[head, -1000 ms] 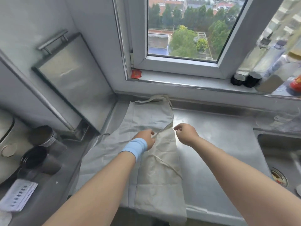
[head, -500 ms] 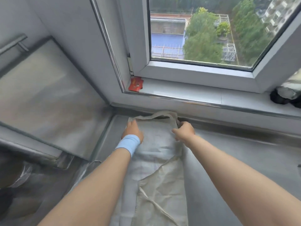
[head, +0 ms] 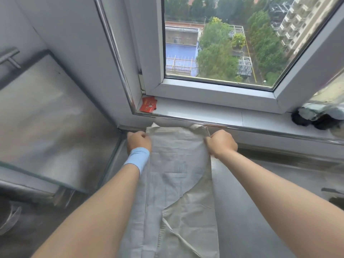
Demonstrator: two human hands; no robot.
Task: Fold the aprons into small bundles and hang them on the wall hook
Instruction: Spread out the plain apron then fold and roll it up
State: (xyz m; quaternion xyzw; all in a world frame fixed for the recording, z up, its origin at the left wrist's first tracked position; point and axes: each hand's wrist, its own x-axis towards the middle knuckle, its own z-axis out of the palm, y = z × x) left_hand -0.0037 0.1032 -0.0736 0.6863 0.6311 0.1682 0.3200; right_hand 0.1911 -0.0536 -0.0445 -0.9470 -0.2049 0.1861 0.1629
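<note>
A pale grey-beige apron (head: 176, 175) lies lengthwise on the steel counter (head: 260, 192), folded into a long narrow strip that runs from the front edge to the wall under the window. My left hand (head: 138, 141), with a light blue wristband, is closed on the apron's far left corner. At the far right corner, my right hand (head: 221, 143) grips the cloth. Both hands hold the top edge, just below the window sill. A thin tie strap crosses the near part of the apron. No wall hook shows in view.
A steel board (head: 42, 123) with a handle leans against the left wall. On the white window sill (head: 223, 113) lie a red packet (head: 148, 104) at the left and dark-capped bottles (head: 316, 118) at the right. A sink edge (head: 335, 200) shows at right.
Both hands moved from the apron's middle up to its far end and spread to the two top corners. The camera leaned forward and closer to the window.
</note>
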